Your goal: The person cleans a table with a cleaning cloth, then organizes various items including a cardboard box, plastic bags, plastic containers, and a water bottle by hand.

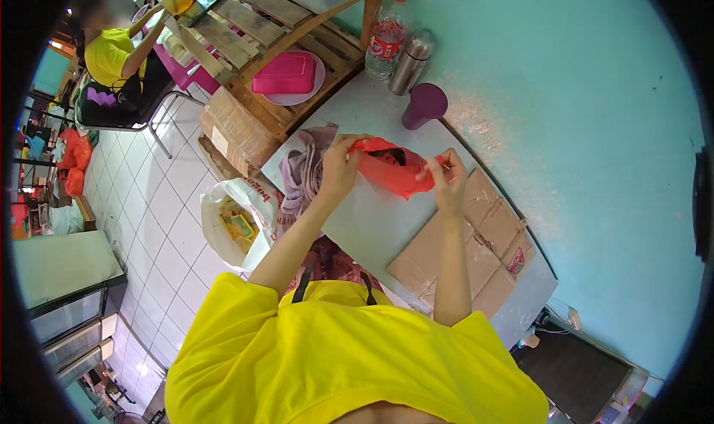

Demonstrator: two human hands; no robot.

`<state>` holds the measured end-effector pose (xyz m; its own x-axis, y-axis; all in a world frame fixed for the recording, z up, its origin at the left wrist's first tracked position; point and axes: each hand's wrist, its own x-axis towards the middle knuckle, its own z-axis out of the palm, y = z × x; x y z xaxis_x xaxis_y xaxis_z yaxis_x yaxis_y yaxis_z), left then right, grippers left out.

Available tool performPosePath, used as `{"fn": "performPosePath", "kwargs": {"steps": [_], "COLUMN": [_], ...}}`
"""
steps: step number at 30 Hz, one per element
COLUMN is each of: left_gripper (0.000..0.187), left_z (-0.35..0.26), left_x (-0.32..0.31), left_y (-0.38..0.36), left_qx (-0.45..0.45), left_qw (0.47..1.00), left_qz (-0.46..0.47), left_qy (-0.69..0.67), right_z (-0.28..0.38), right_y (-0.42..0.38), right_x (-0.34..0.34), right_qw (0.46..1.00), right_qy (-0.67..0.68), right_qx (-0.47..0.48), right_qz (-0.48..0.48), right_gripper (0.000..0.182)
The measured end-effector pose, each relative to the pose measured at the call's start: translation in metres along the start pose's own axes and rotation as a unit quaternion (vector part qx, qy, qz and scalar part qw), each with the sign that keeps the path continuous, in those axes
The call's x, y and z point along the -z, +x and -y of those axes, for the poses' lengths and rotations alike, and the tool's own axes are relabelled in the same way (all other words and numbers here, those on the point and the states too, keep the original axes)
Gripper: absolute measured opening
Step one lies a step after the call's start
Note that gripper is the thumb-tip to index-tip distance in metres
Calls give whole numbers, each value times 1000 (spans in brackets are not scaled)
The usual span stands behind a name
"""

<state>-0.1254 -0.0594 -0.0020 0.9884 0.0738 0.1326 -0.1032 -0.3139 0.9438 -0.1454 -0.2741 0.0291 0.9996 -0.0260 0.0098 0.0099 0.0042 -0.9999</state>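
Note:
A red plastic bag (392,172) is stretched between my two hands above the table. Its mouth gapes, and something dark shows inside that I cannot make out. My left hand (343,160) pinches the bag's left edge. At the opposite edge, my right hand (448,178) grips the plastic between thumb and fingers. A crumpled greyish-purple cloth (303,172) lies on the table beside my left forearm. Under my right forearm lies a flattened cardboard sheet (424,259). Beyond the bag stands a purple cup (425,106).
A metal flask (411,65) and a red-capped bottle (387,41) stand by the wall. A wooden rack (256,22) holds a pink container (285,73) on a plate. Left of the table is a white bag (256,216) with yellow packets. Another person (111,56) sits at upper left.

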Motion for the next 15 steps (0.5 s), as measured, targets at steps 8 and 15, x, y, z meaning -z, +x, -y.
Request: {"fn": "performPosePath", "kwargs": {"steps": [8, 15], "left_gripper": [16, 24], "left_z": [-30, -33], "left_x": [25, 28], "left_y": [-2, 0], "left_qx": [31, 122], "left_qw": [997, 957], "left_qz": [69, 184], "left_qy": [1, -188], "right_z": [-3, -54], "right_y": [112, 156], "right_x": [11, 12], "right_qw": [898, 806], "right_qy": [-414, -590], "right_qx": [91, 50], "right_qz": [-122, 10], "right_gripper": [48, 85]}}
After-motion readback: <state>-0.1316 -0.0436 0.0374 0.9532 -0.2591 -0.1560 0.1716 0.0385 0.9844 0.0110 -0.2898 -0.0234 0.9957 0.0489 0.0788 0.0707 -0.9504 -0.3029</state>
